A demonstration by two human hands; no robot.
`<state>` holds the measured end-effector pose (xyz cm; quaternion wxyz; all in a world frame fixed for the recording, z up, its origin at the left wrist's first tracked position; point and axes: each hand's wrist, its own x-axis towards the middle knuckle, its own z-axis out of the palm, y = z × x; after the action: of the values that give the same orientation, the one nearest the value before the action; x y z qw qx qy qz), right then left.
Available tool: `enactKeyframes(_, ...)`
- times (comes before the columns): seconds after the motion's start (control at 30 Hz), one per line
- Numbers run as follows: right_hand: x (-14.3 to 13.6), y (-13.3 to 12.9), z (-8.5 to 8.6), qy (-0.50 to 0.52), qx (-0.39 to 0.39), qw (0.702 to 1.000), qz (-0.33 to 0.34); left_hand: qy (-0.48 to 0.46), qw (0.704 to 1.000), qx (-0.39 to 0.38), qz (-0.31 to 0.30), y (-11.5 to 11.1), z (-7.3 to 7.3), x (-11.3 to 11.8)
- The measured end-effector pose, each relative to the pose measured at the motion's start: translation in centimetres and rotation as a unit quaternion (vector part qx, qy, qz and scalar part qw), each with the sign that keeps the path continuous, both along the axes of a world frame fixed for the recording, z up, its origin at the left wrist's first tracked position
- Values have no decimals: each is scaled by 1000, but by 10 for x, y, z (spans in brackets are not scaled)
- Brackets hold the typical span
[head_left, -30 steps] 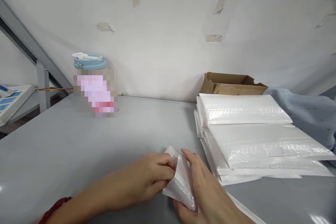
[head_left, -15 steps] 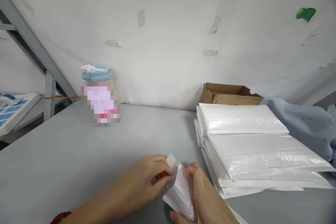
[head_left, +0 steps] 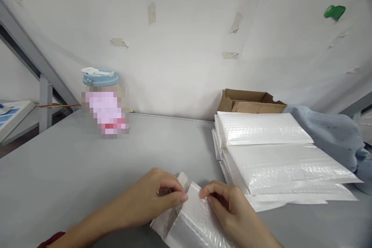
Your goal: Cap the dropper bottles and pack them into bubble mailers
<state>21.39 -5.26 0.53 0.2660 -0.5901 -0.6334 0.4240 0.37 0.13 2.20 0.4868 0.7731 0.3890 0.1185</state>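
Note:
A white bubble mailer [head_left: 192, 224] lies on the grey table [head_left: 72, 170] at the bottom centre, its open end pointing away from me. My left hand [head_left: 158, 197] pinches the left side of that open end between thumb and fingers. My right hand [head_left: 229, 211] pinches the right side of the same end with thumb and forefinger. A small flap of the mailer sticks up between the two hands. A red band shows on my left wrist at the bottom edge.
A stack of white bubble mailers [head_left: 270, 155] lies to the right, close to my right hand. Behind it sits an open cardboard box [head_left: 250, 102]; a blue-grey cloth [head_left: 331, 131] lies further right. A bottle with a blue lid [head_left: 100, 93] stands at the back left by the wall.
The mailer has gone from standing tilted between my hands to lying flatter on the table. My right hand shifted from gripping its side to pinching the open end.

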Motion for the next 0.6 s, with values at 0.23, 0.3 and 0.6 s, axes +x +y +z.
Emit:
enactKeyframes(0.23, -7, -2, -6, 77, -10, 991, -106, 2, 995, -99, 13, 2, 4, -4)
enactKeyframes(0.3, -9, -2, -6, 96, -14, 988, -119, 2, 993, -119, 1, 1, 3, -5)
enactKeyframes(0.6, -12, -4, -4, 133, -17, 981, -143, -34, 982, -187, 5, 1, 2, -4)
